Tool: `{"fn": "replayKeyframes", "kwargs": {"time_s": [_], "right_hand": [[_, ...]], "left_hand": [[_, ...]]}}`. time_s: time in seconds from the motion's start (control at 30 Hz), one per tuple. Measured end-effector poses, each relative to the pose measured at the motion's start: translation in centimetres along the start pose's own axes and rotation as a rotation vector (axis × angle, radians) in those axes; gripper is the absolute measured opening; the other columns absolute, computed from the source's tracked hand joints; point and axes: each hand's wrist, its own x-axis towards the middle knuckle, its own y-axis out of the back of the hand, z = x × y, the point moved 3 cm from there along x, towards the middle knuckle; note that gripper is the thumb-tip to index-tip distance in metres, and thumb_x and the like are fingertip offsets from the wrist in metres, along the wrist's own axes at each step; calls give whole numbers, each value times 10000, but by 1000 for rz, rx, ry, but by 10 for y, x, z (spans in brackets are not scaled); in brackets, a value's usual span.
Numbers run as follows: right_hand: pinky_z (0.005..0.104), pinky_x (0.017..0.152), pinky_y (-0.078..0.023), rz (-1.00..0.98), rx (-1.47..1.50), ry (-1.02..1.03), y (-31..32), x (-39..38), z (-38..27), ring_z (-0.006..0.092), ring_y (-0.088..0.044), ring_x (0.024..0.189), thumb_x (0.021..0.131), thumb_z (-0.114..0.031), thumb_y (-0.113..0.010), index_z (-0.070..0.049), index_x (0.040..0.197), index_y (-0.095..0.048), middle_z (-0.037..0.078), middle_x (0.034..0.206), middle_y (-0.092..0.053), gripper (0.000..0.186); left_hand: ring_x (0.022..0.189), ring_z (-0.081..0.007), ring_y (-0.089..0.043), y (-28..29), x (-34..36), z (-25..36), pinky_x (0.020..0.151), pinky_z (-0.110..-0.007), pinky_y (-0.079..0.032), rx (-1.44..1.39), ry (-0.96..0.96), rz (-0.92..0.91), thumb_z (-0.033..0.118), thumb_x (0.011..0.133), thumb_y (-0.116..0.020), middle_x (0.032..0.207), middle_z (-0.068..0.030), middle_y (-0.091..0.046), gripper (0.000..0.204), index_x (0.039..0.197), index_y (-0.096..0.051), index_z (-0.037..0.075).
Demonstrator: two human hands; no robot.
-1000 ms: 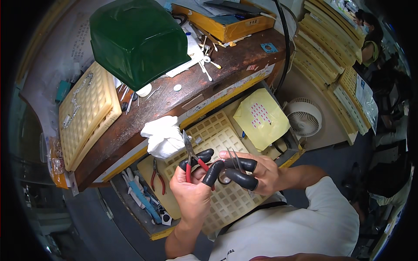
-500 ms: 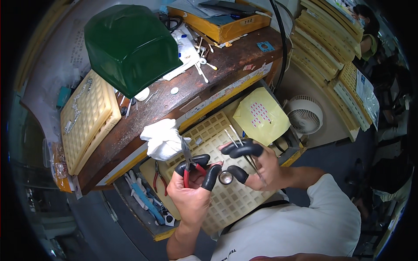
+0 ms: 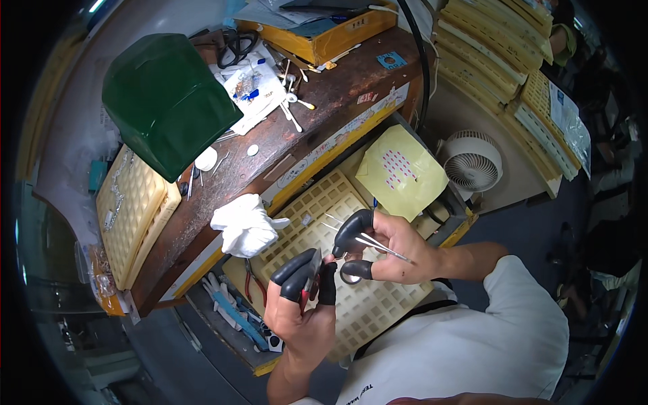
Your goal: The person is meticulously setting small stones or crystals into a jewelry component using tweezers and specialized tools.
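Observation:
My left hand (image 3: pixel 300 304), with black finger covers, is closed on red-handled pliers (image 3: pixel 310 275), now turned partly behind its fingers. Just right of it, my right hand (image 3: pixel 388 250), also in finger covers, holds steel tweezers (image 3: pixel 374 244) across its palm and pinches at something small and thin beside the left fingertips; its exact shape is unclear. A small round metal-rimmed piece (image 3: pixel 349 277) shows by my right thumb. Both hands are above a cream grid tray (image 3: pixel 364 317) in the open drawer. A second pair of red-handled pliers (image 3: pixel 253 287) lies to the left, below a white cloth (image 3: pixel 243 223).
The wooden bench (image 3: pixel 283 145) carries a green cover (image 3: pixel 162 101), padded trays with chains (image 3: pixel 135 223), swabs and an orange box (image 3: pixel 320 47). Yellow paper with pink dots (image 3: pixel 398 175) lies in the drawer. A white fan (image 3: pixel 472 162), stacked trays (image 3: pixel 486 61) and a co-worker (image 3: pixel 563 47) are at right.
My left hand has turned, bringing the pliers upright behind its fingers and close to my right fingertips. My right hand's fingers have curled, and the tweezers have tipped toward horizontal. The view has shifted slightly.

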Motion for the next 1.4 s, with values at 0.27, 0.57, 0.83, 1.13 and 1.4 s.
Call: {"fn": "replayKeyframes", "kwargs": {"time_s": [0.27, 0.57, 0.83, 1.13, 1.4], "right_hand": [[246, 806, -495, 2, -41, 72, 0, -1, 2, 72, -590, 906, 824, 8, -631, 21, 1106, -558, 47, 1005, -640, 291], [258, 689, -487, 18, -147, 74, 1, -2, 9, 74, -575, 781, 772, -36, -600, 18, 1014, -569, 43, 892, -641, 250], [267, 656, -480, 48, -184, 40, -1, -3, 7, 82, -575, 742, 750, -23, -590, 3, 969, -574, 32, 824, -625, 221], [234, 672, -477, 97, 61, -112, -2, 0, 13, 55, -553, 760, 794, 48, -577, -21, 957, -538, 3, 851, -585, 181], [227, 598, -447, 113, 157, -122, -1, 3, 11, 39, -519, 699, 775, 31, -536, -20, 922, -527, -10, 792, -568, 156]], "left_hand": [[870, -292, -707, 1, -2, 9, 727, -326, -565, 143, -65, -11, -124, 709, -770, 1033, -173, -704, 310, 991, -683, -28], [893, -251, -710, -2, -5, 4, 744, -305, -575, 25, -3, -53, -152, 733, -742, 1080, -187, -689, 319, 1029, -661, -64], [998, -264, -705, -3, -8, 4, 851, -326, -580, -35, 37, -118, -231, 730, -657, 1138, -209, -657, 396, 1102, -630, -98], [887, -276, -697, -4, -8, 5, 707, -315, -558, -7, 25, 6, -169, 693, -732, 1057, -186, -684, 351, 1010, -694, -23], [820, -330, -651, -6, -14, 4, 694, -366, -525, 82, -69, -114, -113, 624, -718, 977, -166, -686, 390, 1003, -701, -22]]}}
